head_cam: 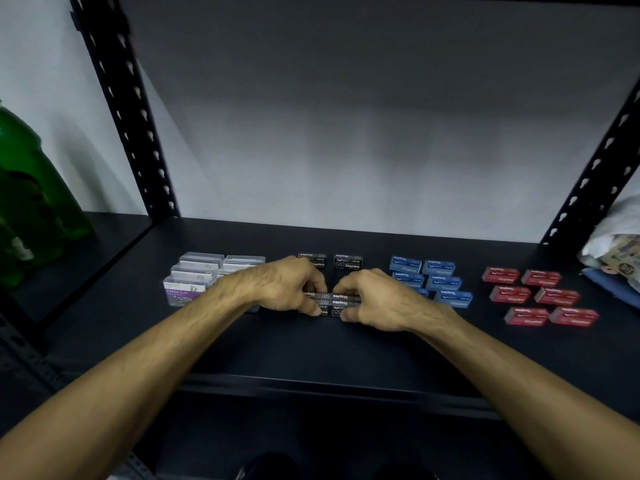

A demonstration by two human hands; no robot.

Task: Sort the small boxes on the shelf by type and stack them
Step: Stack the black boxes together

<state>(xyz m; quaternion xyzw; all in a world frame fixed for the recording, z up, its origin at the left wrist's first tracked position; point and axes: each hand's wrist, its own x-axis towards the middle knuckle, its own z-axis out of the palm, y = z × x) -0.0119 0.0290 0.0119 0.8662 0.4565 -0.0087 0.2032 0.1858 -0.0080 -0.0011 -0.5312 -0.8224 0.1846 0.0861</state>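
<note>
Head view, down onto a dark shelf (346, 348) between black perforated uprights, pale wall behind. Four groups of small boxes in a row across the shelf. Far left: clear paper clip boxes (204, 277), stacked and packed close, the nearest one with a purple label. Centre: black staples boxes (334, 301), a near cluster of at least two layers between both hands, plus two more black boxes (348, 262) just behind, side by side toward the wall. Right of centre: blue staples boxes (438, 278), in two columns, partly hidden by the right wrist. Far right: red staples boxes (540, 295), six of them in two columns of three, flat and slightly apart from each other. Left hand (289, 285) curled over the left end of the near black cluster, thumb low at the front edge, fingers over the top. Right hand (372, 299) mirrored on the right end, fingers bent down onto the boxes, thumb tucked under at the front. Both hands closed on the black boxes, pressing in from either side. Green translucent bottle (31, 202) at the left edge, beyond the upright; crumpled bag and cloth (613, 251) at the right edge.
</note>
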